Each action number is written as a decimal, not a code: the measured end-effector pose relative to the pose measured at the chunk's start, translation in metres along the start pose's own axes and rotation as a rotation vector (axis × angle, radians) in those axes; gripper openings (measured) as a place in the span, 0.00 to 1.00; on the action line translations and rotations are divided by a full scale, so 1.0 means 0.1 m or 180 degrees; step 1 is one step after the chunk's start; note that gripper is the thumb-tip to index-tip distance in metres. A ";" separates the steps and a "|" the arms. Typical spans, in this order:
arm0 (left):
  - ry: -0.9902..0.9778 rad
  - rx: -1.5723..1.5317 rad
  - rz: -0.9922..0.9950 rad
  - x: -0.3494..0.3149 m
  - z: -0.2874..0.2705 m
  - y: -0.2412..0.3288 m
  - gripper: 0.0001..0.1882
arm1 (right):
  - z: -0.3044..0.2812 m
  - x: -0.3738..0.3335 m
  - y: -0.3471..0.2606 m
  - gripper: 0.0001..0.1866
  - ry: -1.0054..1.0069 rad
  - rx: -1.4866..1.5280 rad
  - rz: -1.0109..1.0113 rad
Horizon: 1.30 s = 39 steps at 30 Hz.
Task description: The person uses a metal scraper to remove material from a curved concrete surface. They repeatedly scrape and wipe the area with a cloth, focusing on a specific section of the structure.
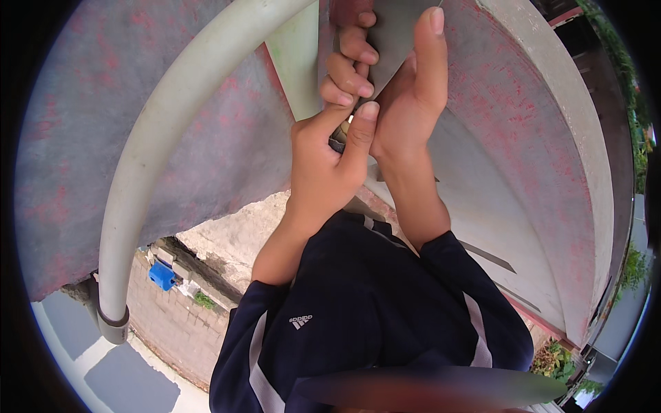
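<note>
Far to my left a pale grey pipe point(148, 158) curves down the rough, red-flecked grey wall point(76, 138) and ends in a dark collar near the lower edge. Beside its foot lie a low brick wall point(172, 323) and a small blue box point(162, 275).

Next comes my left hand point(323, 165), raised in front of me. Its fingers point(363, 131) are pressed together around something small and dark near the thumb point(337, 117); most of that thing is hidden, so I cannot tell what it is. The thumb tip touches the knuckles of my other hand.

Just to the right, my right hand point(403, 89) holds the flat grey metal sheet point(389, 34) that stands up from the top edge. Its thumb point(430, 48) lies straight along the sheet's face, while its other fingers point(351, 65) curl round the left edge, pinching the sheet between them.

Below, my dark blue sleeves with pale stripes point(372, 316) fill the lower middle. To the right a broad curved concrete slab point(551, 172) with worn red paint sweeps down, with green plants point(551, 358) at its foot.
</note>
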<state>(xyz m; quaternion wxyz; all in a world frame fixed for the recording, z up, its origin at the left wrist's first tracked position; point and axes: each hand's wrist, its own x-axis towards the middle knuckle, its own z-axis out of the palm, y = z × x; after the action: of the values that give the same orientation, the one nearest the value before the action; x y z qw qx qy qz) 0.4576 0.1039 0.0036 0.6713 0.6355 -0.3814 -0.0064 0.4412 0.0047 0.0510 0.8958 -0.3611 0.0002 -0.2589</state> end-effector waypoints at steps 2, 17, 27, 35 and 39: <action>0.0023 -0.0001 0.0034 0.00 0.00 -0.02 0.17 | -0.02 -0.01 0.02 0.29 -0.0027 -0.0007 -0.0040; 0.0001 -0.0213 -0.0619 -0.03 0.09 0.22 0.12 | 0.04 -0.08 -0.14 0.34 -0.0105 0.0107 -0.0047; 0.0305 -0.0279 -0.0112 -0.11 0.27 0.02 0.11 | -0.12 -0.08 -0.15 0.37 -0.0365 -0.0157 -0.0070; 0.0301 -0.0547 0.0119 -0.10 0.34 -0.22 0.09 | -0.25 -0.03 -0.09 0.40 -0.0559 -0.0735 -0.0291; 0.0502 -0.0468 0.0315 -0.11 0.45 -0.26 0.08 | -0.33 -0.03 -0.12 0.42 -0.0769 -0.0096 -0.0117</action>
<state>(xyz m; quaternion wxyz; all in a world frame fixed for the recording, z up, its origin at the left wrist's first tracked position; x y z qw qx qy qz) 0.4388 0.0662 -0.0290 0.7435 0.5635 -0.3568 0.0488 0.4269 -0.0225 0.0341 0.8789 -0.4031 -0.1105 -0.2299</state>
